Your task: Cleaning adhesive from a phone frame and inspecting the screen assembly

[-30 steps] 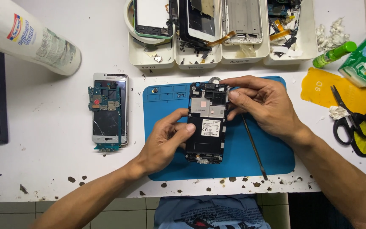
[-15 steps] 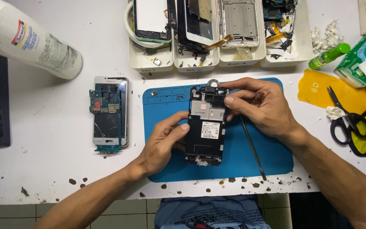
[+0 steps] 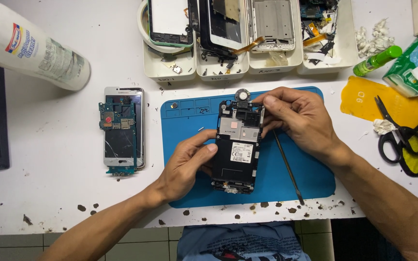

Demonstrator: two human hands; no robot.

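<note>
Chipped white worktable (image 3: 64, 193) above pale green floor tiles (image 3: 141, 241), evenly lit

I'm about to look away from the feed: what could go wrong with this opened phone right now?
1. The left hand steadies the opened phone by one edge only, so pressure from the right hand at its top could make it slide on the blue mat.
2. The thin metal tool lies loose beside the phone and might get knocked.
3. A small loose part on the mat could be swept off.

Left hand (image 3: 186, 166) curled, right hand (image 3: 302, 121) pinching, forearms angled inward
</note>
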